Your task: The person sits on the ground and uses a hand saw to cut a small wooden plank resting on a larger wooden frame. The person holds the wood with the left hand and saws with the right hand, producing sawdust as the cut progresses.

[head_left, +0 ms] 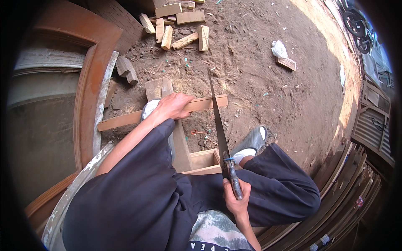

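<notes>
A narrow wooden strip (125,120) lies across a larger wood block (155,88) on the ground, by my left foot. My left hand (175,105) is closed around the strip near its middle, pressing from above. In my right hand (237,194) is the handle of a handsaw (219,125), gripped near my lap. The long dark blade points away from me and crosses the strip close to its right end. From this view I cannot tell how deep the teeth sit in the wood.
Several cut wood blocks (190,16) lie scattered at the far side. A brown wooden frame (86,100) stands at my left. Stacked long boards (335,201) are at my right. A small wooden box (204,161) sits between my legs. Farther off are a white crumpled bag (279,49) and a motorbike (356,25).
</notes>
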Tool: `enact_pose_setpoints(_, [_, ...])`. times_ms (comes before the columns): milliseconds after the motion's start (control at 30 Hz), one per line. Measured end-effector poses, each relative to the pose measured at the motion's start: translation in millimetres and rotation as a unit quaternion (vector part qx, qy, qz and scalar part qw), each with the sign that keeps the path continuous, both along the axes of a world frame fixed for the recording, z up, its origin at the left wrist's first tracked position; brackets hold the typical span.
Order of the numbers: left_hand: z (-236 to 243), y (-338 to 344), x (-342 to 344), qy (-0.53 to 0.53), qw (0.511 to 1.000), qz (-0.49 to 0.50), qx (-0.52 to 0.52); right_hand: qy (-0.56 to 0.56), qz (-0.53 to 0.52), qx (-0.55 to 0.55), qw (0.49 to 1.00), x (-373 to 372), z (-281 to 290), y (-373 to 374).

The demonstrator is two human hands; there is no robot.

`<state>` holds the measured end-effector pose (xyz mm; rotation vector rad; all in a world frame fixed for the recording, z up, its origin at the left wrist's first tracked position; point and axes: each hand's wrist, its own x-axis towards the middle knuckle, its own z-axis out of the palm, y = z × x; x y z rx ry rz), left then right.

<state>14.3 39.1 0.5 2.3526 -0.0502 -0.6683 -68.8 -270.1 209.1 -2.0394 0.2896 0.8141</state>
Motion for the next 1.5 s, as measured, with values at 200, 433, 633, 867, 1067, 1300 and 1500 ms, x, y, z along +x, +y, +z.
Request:
enact_pose_setpoints(200, [-6.4, 1.0, -4.4, 0.006, 1.000, 0.013, -0.004, -0.040, 0.003, 0.007, 0.999, 5.1, 18.3, -8.7])
enact_pose_setpoints(433, [-5.7, 2.6, -2.9, 0.004, 1.000, 0.011, -0.008, -0.025, 0.031, -0.016, 0.999, 2.8, 15.4, -18.1])
enact_pose_setpoints(633, [-3.9, 3.4, -3.0, -0.004, 1.000, 0.010, -0.013, -0.021, 0.035, -0.023, 0.999, 7.5, 20.5, -13.3])
enact_pose_setpoints(867, [-5.4, 2.9, -1.7, -0.002, 1.000, -0.001, -0.005, -0.023, 0.046, -0.024, 0.998, 7.1, 17.2, -13.1])
enact_pose_setpoints(1067, [-6.6, 2.6, -2.4, -0.004, 1.000, 0.002, -0.008, -0.026, 0.051, -0.024, 0.998, 12.8, 17.7, -11.1])
enact_pose_setpoints(1300, [-7.9, 3.9, -3.8, -0.017, 1.000, 0.008, -0.023, -0.020, 0.064, -0.027, 0.997, 7.2, 15.8, -21.7])
enact_pose_setpoints(1500, [-10.0, 5.1, -0.1, 0.018, 1.000, 0.001, -0.016, -0.004, 0.045, -0.031, 0.999, 9.5, 13.4, -10.2])
